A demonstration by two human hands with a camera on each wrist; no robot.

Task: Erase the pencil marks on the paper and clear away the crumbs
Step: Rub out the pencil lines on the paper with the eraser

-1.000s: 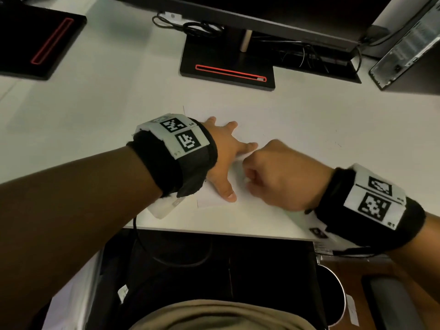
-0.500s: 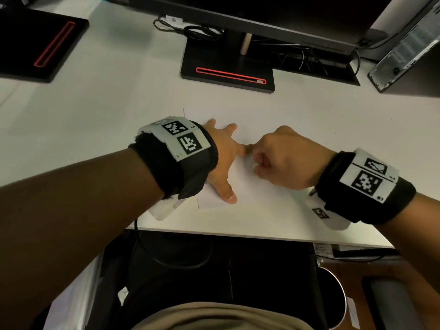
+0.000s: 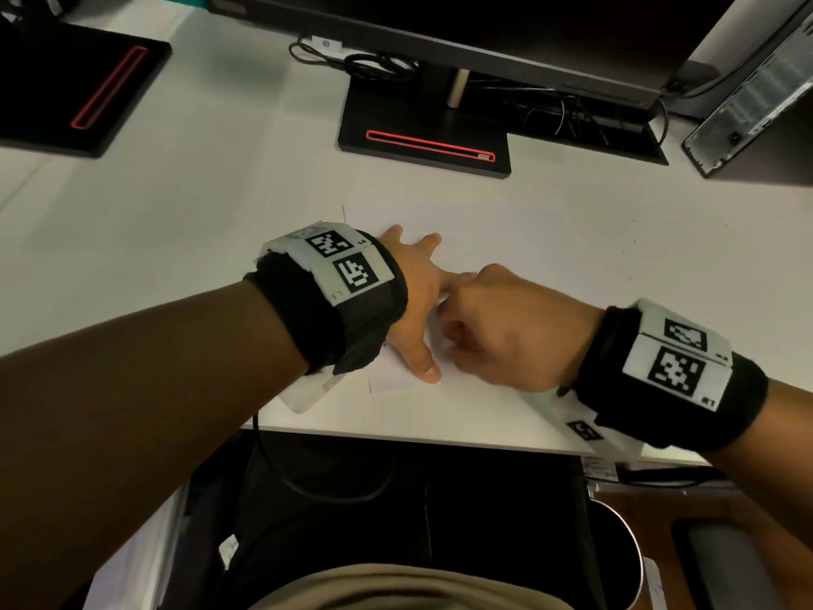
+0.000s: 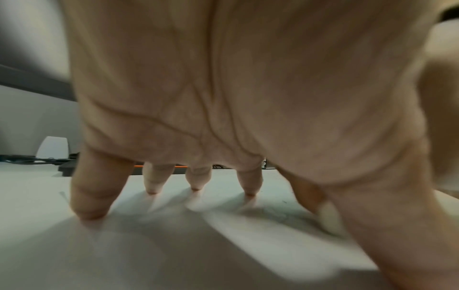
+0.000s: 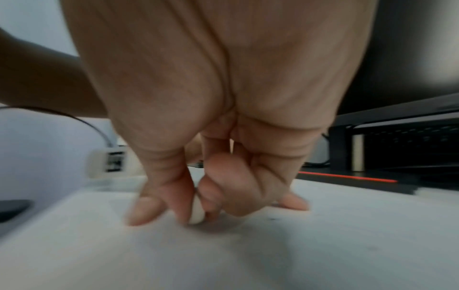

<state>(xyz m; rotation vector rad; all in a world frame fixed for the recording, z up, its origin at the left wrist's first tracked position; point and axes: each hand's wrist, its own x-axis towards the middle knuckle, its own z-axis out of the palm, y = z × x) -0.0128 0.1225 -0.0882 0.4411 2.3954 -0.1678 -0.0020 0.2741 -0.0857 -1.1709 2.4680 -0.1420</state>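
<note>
Paper (image 3: pixel 398 380): flat on surface (image 3: pixel 220 213), pinned by left hand (image 3: pixel 418 297), fingers spread. Eraser (image 5: pixel 196 212): pinched in right hand (image 3: pixel 497 328), tip on sheet. Advice: short light strokes away from the pinning fingers, preventing creases.

The left hand (image 3: pixel 418 297) lies flat, palm down, its fingers (image 4: pixel 154 180) spread and straight with the tips pressed down. Just to its right, touching it, the right hand (image 3: pixel 506 328) is curled tight, thumb and fingertips (image 5: pixel 146 210) pinched together, pointing down.
</note>
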